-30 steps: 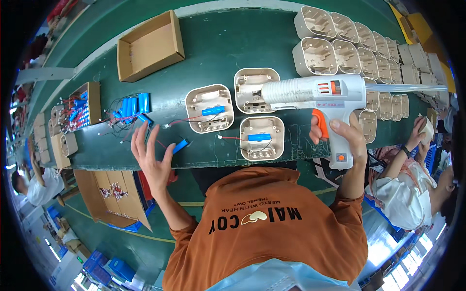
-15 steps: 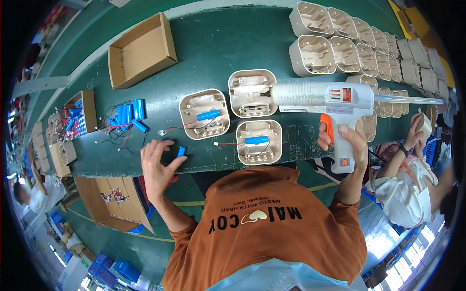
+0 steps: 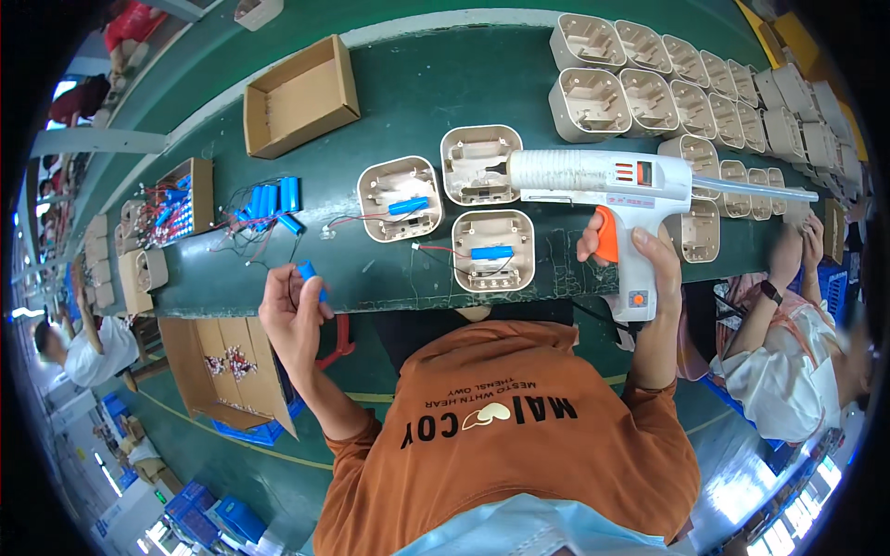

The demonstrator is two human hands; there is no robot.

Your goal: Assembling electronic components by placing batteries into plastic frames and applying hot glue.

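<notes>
My left hand [image 3: 289, 310] is closed on a small blue cylindrical battery [image 3: 310, 271], pinched between thumb and fingers just above the table's near edge. In my right hand [image 3: 660, 262] is a white hot glue gun [image 3: 593, 174], gripped by its handle with fingers at the orange trigger [image 3: 606, 234]. Its nozzle points left, over a beige plastic housing [image 3: 481, 139]. Left of that one, another housing [image 3: 378, 180] holds a wired blue battery [image 3: 408, 206]. Closer to me, a third housing [image 3: 494, 222] also contains a blue battery [image 3: 491, 252], its red and black wires spilling over the side.
Loose wired batteries [image 3: 269, 197] lie in a pile on the left, beside a carton of more [image 3: 201, 190]. An open cardboard box [image 3: 301, 107] stands behind. Rows of beige housings [image 3: 591, 100] fill the far right. A co-worker's hands [image 3: 797, 246] work at the right.
My left hand has closed round the blue battery that stood on the table and lifted it. The glue gun stays in my right hand. The whole view has shifted slightly.
</notes>
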